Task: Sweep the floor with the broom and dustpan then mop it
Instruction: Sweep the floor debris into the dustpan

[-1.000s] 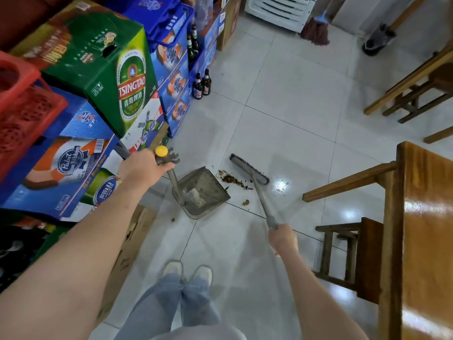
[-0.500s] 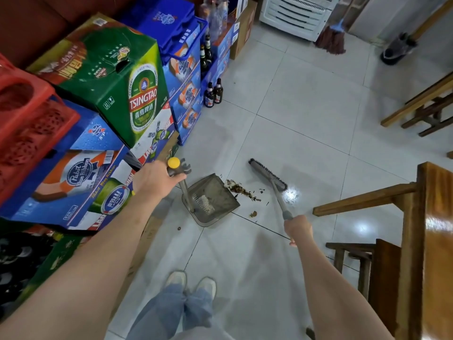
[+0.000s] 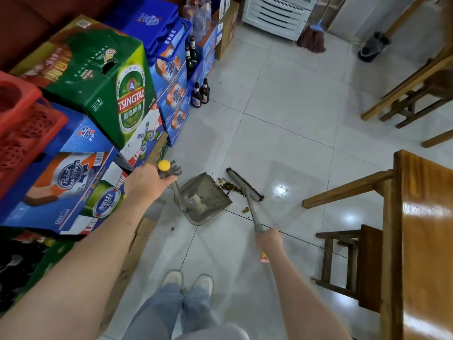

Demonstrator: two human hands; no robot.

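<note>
My left hand [image 3: 147, 184] grips the yellow-capped top of the grey dustpan's handle. The dustpan [image 3: 204, 198] stands on the white tiled floor [image 3: 289, 123] with some litter inside. My right hand [image 3: 269, 241] holds the grey broom handle low down. The broom head [image 3: 244, 184] lies on the floor just right of the pan's mouth. A small pile of brown debris [image 3: 229, 185] sits between the broom head and the pan's lip. A few crumbs [image 3: 245, 210] lie near the broom handle. A mop [image 3: 312, 40] leans at the far wall.
Stacked beer cartons [image 3: 103, 94] and a red crate [image 3: 22, 119] line the left side, with two bottles [image 3: 200, 93] on the floor beside them. A wooden table [image 3: 426, 236] and stool [image 3: 350, 263] stand at the right. More wooden furniture [image 3: 411, 94] is at the far right.
The broom head has swept left toward the dustpan, pushing the debris pile up to the pan's lip. My left hand keeps the dustpan in place.
</note>
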